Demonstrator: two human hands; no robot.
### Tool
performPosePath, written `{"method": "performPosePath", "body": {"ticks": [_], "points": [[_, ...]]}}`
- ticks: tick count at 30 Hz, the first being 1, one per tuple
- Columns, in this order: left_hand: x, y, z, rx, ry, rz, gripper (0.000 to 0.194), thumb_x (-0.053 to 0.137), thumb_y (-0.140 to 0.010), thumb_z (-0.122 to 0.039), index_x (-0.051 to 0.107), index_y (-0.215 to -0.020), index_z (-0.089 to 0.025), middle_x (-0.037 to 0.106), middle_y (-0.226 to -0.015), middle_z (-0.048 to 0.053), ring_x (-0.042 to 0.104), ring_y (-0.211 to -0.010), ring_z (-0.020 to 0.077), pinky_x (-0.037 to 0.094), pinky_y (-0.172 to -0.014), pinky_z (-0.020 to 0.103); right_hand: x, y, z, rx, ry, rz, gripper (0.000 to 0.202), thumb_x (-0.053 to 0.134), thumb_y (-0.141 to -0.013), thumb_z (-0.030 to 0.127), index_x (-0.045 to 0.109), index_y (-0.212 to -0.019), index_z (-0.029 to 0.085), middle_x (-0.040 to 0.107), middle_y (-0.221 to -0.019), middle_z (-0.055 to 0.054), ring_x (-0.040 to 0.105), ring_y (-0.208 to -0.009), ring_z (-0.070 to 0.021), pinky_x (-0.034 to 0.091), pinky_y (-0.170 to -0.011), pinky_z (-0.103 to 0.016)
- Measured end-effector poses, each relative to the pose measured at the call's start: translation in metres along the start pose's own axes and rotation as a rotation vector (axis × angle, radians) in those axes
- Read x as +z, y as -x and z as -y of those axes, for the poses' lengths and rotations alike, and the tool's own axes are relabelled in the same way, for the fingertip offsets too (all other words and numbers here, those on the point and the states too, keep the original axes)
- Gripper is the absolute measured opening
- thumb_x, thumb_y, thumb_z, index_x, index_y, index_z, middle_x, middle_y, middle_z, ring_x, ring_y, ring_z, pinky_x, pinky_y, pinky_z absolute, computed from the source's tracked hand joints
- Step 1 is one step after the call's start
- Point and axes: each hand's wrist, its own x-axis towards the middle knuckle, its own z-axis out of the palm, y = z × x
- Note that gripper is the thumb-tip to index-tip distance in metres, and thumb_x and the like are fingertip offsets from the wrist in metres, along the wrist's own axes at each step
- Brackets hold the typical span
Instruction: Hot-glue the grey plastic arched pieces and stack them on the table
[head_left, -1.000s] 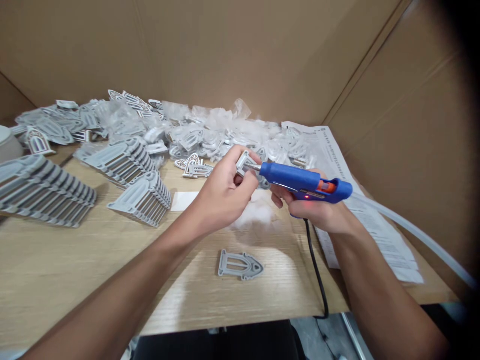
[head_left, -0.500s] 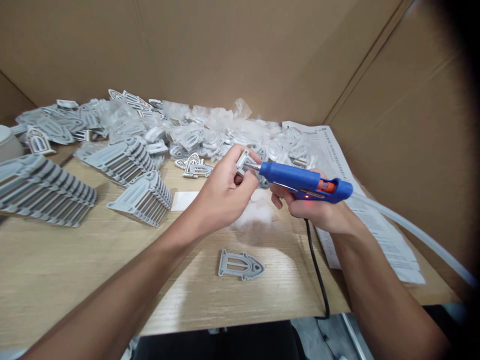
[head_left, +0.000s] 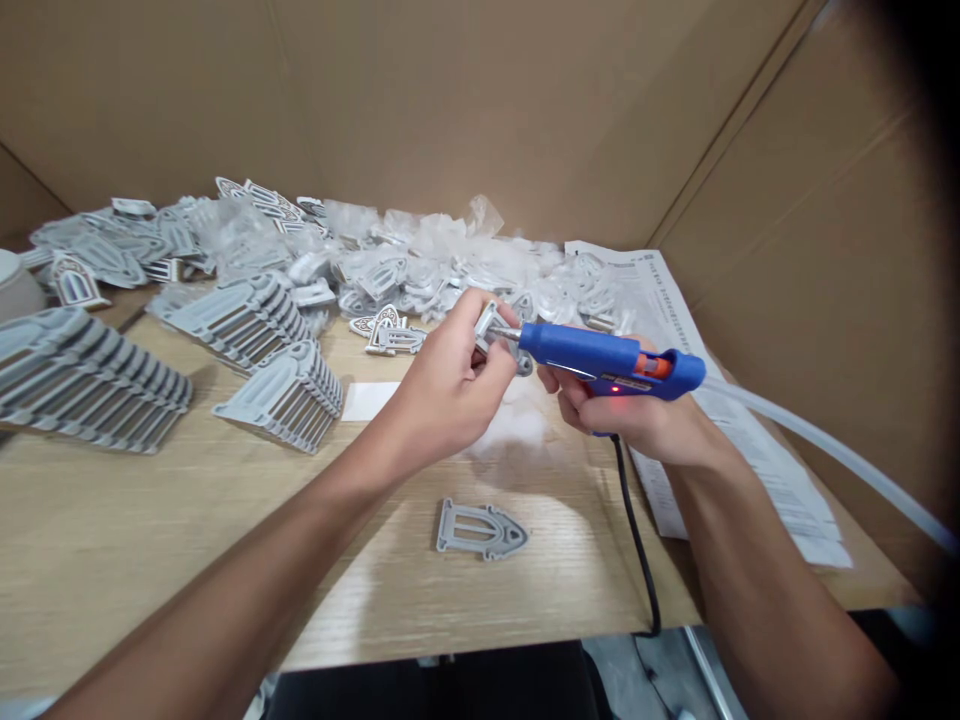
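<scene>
My left hand (head_left: pixel 469 375) is closed on a small grey window-shaped plastic frame (head_left: pixel 487 322), held above the table. Its far end is partly hidden by the fingers and the nozzle. In my right hand (head_left: pixel 611 415) is a blue hot glue gun (head_left: pixel 589 352) with a lit red light. The metal nozzle points left and meets the frame, or lies just over it. A long clear glue stick (head_left: pixel 817 440) runs out of the gun's back, and a black cord hangs below. Another grey arched frame (head_left: pixel 482 530) lies flat on the table nearer to me.
Stacked grey arched frames (head_left: pixel 90 380) stand in rows at the left. Behind them spreads a heap of bagged pieces (head_left: pixel 375 270) along the cardboard wall (head_left: pixel 465 110). Printed paper sheets (head_left: pixel 750 480) lie right. A white fluffy wad (head_left: pixel 514 425) sits under my hands.
The glue gun's back end has shifted slightly, and the fingers of my right hand have moved a little around its handle. My left hand stays almost where it was, still holding the frame.
</scene>
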Motion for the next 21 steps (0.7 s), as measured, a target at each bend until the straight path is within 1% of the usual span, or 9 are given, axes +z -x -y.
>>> {"method": "performPosePath", "body": {"ticks": [2, 5, 8, 12, 15, 19, 21], "points": [[-0.0004, 0.0007, 0.0020, 0.008, -0.016, -0.005, 0.014, 0.061, -0.103, -0.019, 0.057, -0.114, -0.026, 0.047, -0.066, -0.006, 0.043, -0.054, 0.0129, 0.029, -0.050, 0.027, -0.0003, 0.0001, 0.0012, 0.006, 0.050, 0.009, 0.025, 0.068, -0.065, 0.006, 0.066, -0.083, 0.025, 0.063, -0.080, 0.000, 0.054, -0.070, -0.0188, 0.039, -0.059, -0.034], [-0.0006, 0.0018, 0.0054, 0.018, -0.037, 0.001, 0.014, 0.059, -0.105, -0.018, 0.056, -0.116, -0.027, 0.046, -0.065, -0.007, 0.040, -0.053, 0.0123, 0.028, -0.051, 0.028, 0.0009, 0.0000, 0.0047, -0.001, 0.100, 0.010, 0.025, 0.065, -0.065, 0.007, 0.066, -0.082, 0.025, 0.060, -0.076, 0.002, 0.053, -0.067, -0.0172, 0.038, -0.059, -0.034], [0.0003, 0.0027, 0.0067, 0.014, -0.030, -0.004, 0.016, 0.060, -0.104, -0.016, 0.055, -0.116, -0.027, 0.043, -0.065, -0.007, 0.038, -0.052, 0.0119, 0.026, -0.051, 0.028, 0.0020, -0.0007, 0.0065, -0.020, 0.108, 0.017, 0.031, 0.064, -0.064, 0.007, 0.069, -0.088, 0.025, 0.060, -0.078, 0.002, 0.053, -0.068, -0.0173, 0.038, -0.059, -0.034], [0.0020, 0.0032, 0.0053, 0.007, -0.021, -0.027, 0.015, 0.063, -0.103, -0.017, 0.056, -0.114, -0.026, 0.048, -0.071, -0.005, 0.042, -0.056, 0.0119, 0.028, -0.053, 0.029, 0.0021, -0.0019, 0.0059, -0.032, 0.134, 0.012, 0.031, 0.066, -0.065, 0.008, 0.071, -0.091, 0.025, 0.064, -0.083, 0.001, 0.057, -0.073, -0.0190, 0.040, -0.063, -0.035], [0.0029, 0.0033, 0.0036, -0.003, -0.004, -0.034, 0.015, 0.065, -0.103, -0.019, 0.055, -0.113, -0.025, 0.049, -0.072, -0.005, 0.044, -0.057, 0.0120, 0.029, -0.053, 0.028, 0.0025, -0.0016, 0.0063, -0.035, 0.141, 0.008, 0.026, 0.066, -0.065, 0.010, 0.070, -0.087, 0.025, 0.064, -0.081, 0.000, 0.058, -0.074, -0.0195, 0.042, -0.065, -0.035], [0.0036, 0.0032, 0.0020, -0.017, 0.001, -0.022, 0.013, 0.060, -0.106, -0.020, 0.054, -0.115, -0.025, 0.047, -0.069, -0.006, 0.045, -0.058, 0.0128, 0.032, -0.052, 0.027, 0.0028, 0.0002, 0.0046, 0.033, 0.072, 0.030, 0.015, 0.065, -0.062, 0.014, 0.065, -0.074, 0.023, 0.054, -0.068, 0.002, 0.046, -0.062, -0.0161, 0.035, -0.057, -0.033], [0.0039, 0.0032, 0.0015, -0.019, 0.027, -0.018, 0.012, 0.058, -0.106, -0.020, 0.054, -0.115, -0.026, 0.049, -0.070, -0.006, 0.046, -0.058, 0.0129, 0.034, -0.052, 0.027, 0.0024, 0.0005, 0.0003, 0.056, 0.020, 0.049, 0.013, 0.065, -0.061, 0.015, 0.062, -0.070, 0.023, 0.053, -0.069, 0.002, 0.042, -0.060, -0.0145, 0.032, -0.055, -0.032]]}}
